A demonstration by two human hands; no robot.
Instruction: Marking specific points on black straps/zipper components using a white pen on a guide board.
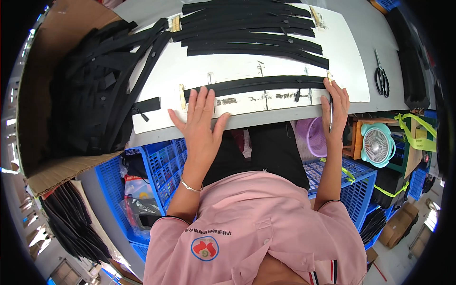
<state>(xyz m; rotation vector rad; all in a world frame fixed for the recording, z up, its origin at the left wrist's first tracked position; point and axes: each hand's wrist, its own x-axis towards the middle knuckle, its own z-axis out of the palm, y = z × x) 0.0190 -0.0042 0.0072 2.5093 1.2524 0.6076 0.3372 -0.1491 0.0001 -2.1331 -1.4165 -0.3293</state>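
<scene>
A black zipper strip (256,84) lies across a white marked board (280,105), its pull hanging toward me. My left hand (200,116) is open, fingers spread, with its fingertips pressing on the strip's left end beside a yellowish stop piece (182,96). At the other end, my right hand (338,107) touches the strip near a second stop piece (329,76). A slim pen (331,115) is held in that hand, partly hidden by the fingers. Farther up the board lie several more black zipper strips (247,35) in a fanned row.
At left, a cardboard box (71,28) holds a heap of black zippers (95,90), some spilling onto the board. Black-handled scissors (380,80) lie on the grey table (354,12) at right. Below are blue crates (114,190), a purple basket (313,137) and a small turquoise fan (377,145).
</scene>
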